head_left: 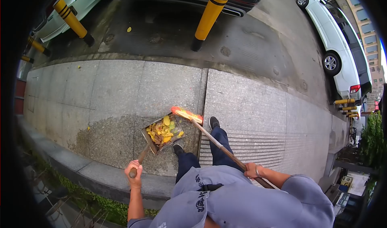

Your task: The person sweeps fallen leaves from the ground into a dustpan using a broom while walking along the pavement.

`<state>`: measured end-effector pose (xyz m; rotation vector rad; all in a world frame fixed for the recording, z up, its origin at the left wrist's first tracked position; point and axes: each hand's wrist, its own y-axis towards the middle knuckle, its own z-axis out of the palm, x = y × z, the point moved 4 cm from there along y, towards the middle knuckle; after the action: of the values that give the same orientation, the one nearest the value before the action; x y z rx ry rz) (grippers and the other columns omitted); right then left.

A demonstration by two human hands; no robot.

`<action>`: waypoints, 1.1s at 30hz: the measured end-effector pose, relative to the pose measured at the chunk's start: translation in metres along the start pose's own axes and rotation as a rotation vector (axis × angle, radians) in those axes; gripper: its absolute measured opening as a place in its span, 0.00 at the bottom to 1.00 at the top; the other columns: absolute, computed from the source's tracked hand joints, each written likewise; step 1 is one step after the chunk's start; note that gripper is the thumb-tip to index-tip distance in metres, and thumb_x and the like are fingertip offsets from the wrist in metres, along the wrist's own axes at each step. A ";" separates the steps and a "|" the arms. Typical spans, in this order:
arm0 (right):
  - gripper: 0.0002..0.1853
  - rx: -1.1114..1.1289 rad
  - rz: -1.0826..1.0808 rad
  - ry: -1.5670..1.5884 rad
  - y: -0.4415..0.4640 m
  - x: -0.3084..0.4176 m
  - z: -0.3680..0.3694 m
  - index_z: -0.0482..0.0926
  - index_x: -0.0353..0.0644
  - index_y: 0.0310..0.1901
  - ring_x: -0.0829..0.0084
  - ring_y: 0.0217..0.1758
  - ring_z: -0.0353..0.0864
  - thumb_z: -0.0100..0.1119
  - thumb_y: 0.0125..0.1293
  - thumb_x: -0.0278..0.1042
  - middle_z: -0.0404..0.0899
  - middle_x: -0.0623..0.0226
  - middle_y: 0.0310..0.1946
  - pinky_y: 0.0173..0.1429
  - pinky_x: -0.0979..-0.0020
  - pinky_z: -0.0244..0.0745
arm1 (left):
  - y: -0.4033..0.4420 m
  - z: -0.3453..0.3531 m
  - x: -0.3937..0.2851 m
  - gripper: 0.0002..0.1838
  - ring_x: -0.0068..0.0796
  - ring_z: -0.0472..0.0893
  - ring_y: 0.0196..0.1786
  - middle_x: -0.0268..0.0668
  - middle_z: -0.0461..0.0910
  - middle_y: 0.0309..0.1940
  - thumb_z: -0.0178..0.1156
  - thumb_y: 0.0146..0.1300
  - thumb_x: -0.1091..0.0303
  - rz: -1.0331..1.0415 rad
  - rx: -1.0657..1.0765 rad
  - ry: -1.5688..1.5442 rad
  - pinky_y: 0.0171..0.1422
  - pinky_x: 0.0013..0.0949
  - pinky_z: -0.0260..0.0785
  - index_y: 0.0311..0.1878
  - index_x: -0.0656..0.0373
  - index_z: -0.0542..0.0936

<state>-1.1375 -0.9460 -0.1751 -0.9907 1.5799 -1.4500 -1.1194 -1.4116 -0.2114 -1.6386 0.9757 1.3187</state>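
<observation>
My left hand is wrapped round the wooden handle of a dustpan. Yellow and brown leaves lie heaped in the pan, which is held low over or on the paving; I cannot tell whether it touches. In my right hand is the long stick of a broom, gripped near its upper end. The broom's orange-red and yellow head is just beyond the pan's far right corner, by my feet. A bracelet circles my right wrist.
Grey stone paving surrounds me, with a dark damp patch to the left and a grooved strip at right. A low stone kerb runs along the left. Ahead stand yellow-black bollards, parked cars and a white van.
</observation>
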 end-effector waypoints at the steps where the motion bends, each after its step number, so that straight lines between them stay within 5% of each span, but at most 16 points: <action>1: 0.08 0.032 -0.007 0.145 0.005 0.001 0.011 0.66 0.33 0.23 0.79 0.10 0.68 0.50 0.45 0.30 0.69 0.67 0.13 0.14 0.79 0.63 | 0.001 0.009 0.002 0.10 0.23 0.64 0.21 0.31 0.63 0.14 0.53 0.41 0.75 0.013 0.029 0.023 0.44 0.34 0.60 0.14 0.59 0.62; 6: 0.05 0.358 -0.071 0.672 -0.011 0.009 0.012 0.62 0.40 0.26 0.85 0.10 0.58 0.47 0.48 0.25 0.62 0.73 0.14 0.11 0.82 0.56 | 0.013 0.009 0.022 0.09 0.23 0.64 0.22 0.31 0.64 0.14 0.53 0.41 0.77 0.010 0.002 0.034 0.44 0.34 0.61 0.14 0.59 0.62; 10: 0.06 0.117 -0.127 0.345 -0.004 0.013 0.004 0.64 0.39 0.26 0.82 0.09 0.61 0.48 0.47 0.28 0.64 0.71 0.12 0.12 0.80 0.58 | 0.015 -0.002 0.025 0.09 0.21 0.64 0.22 0.30 0.63 0.14 0.52 0.42 0.78 -0.021 -0.048 0.009 0.47 0.34 0.59 0.14 0.58 0.62; 13: 0.09 -0.142 -0.121 -0.165 -0.005 0.053 -0.023 0.65 0.31 0.24 0.70 0.13 0.72 0.46 0.45 0.29 0.72 0.59 0.15 0.16 0.75 0.65 | 0.012 -0.011 0.027 0.10 0.20 0.63 0.23 0.29 0.62 0.15 0.51 0.42 0.78 -0.052 -0.169 -0.036 0.49 0.36 0.58 0.14 0.58 0.62; 16: 0.08 0.036 -0.155 -0.082 0.035 0.025 0.006 0.65 0.32 0.24 0.72 0.11 0.70 0.47 0.45 0.30 0.72 0.61 0.15 0.15 0.75 0.64 | 0.006 -0.017 0.032 0.11 0.18 0.61 0.21 0.28 0.60 0.14 0.51 0.45 0.75 -0.077 -0.175 -0.045 0.52 0.40 0.56 0.13 0.56 0.60; 20: 0.10 0.363 -0.186 0.448 -0.001 0.014 0.020 0.64 0.33 0.27 0.77 0.11 0.69 0.49 0.46 0.31 0.71 0.62 0.14 0.14 0.77 0.62 | -0.004 -0.023 0.036 0.10 0.19 0.62 0.23 0.28 0.60 0.15 0.50 0.44 0.77 -0.091 -0.225 -0.078 0.52 0.40 0.55 0.14 0.57 0.61; 22: 0.10 0.340 -0.198 0.355 -0.025 0.024 0.014 0.64 0.33 0.27 0.74 0.12 0.70 0.49 0.46 0.31 0.69 0.62 0.13 0.14 0.77 0.63 | -0.011 -0.033 0.035 0.10 0.20 0.62 0.24 0.28 0.60 0.16 0.50 0.44 0.76 -0.111 -0.319 -0.143 0.54 0.41 0.54 0.14 0.56 0.61; 24: 0.11 0.078 -0.197 -0.122 -0.032 0.032 -0.001 0.64 0.32 0.28 0.72 0.13 0.72 0.49 0.47 0.32 0.69 0.59 0.15 0.15 0.74 0.66 | -0.019 -0.040 0.032 0.10 0.20 0.62 0.25 0.28 0.60 0.16 0.50 0.45 0.76 -0.109 -0.302 -0.153 0.54 0.42 0.53 0.14 0.55 0.61; 29: 0.13 -0.261 -0.252 -0.466 0.021 0.072 -0.042 0.66 0.31 0.33 0.61 0.19 0.74 0.46 0.45 0.29 0.72 0.51 0.21 0.21 0.68 0.70 | -0.043 -0.039 0.032 0.10 0.21 0.62 0.25 0.28 0.60 0.16 0.49 0.45 0.77 -0.098 -0.376 -0.188 0.56 0.42 0.52 0.14 0.56 0.60; 33: 0.13 -0.092 -0.166 -0.331 0.043 0.079 -0.027 0.65 0.29 0.33 0.69 0.15 0.73 0.48 0.46 0.28 0.70 0.57 0.13 0.17 0.72 0.67 | -0.049 -0.033 0.045 0.10 0.21 0.62 0.25 0.28 0.60 0.16 0.49 0.45 0.77 -0.118 -0.394 -0.131 0.56 0.42 0.51 0.15 0.56 0.60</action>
<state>-1.1969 -1.0050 -0.2182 -1.3670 1.3571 -1.2503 -1.0550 -1.4272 -0.2454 -1.8396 0.5548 1.5857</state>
